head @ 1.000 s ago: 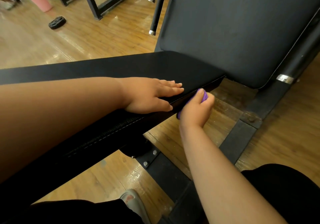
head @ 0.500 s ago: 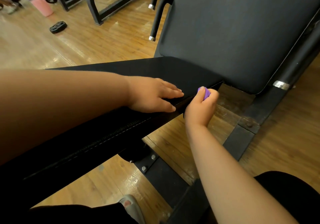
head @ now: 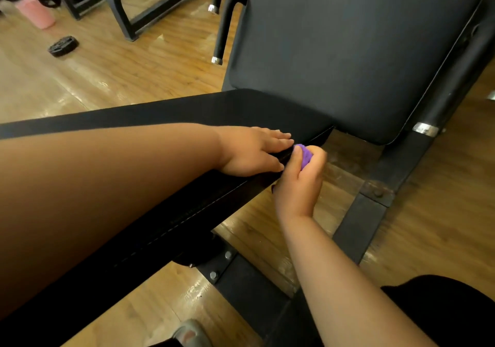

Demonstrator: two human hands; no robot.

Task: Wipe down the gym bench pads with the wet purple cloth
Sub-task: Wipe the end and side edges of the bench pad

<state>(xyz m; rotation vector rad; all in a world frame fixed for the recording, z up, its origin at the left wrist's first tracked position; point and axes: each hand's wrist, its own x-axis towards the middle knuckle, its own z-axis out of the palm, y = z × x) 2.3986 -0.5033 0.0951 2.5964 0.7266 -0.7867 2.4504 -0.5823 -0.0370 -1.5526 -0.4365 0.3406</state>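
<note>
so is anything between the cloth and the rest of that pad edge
Yes: the left hand lies flat on the seat pad, thumb along its side edge, right beside the purple cloth in the right hand.

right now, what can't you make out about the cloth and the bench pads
Head view only:
- purple cloth: mostly balled inside the right hand, so its size and wetness are unclear.
- seat pad: near part hidden under the left forearm, cut off by the left edge.
- back pad: top cut off by the upper edge.
</note>
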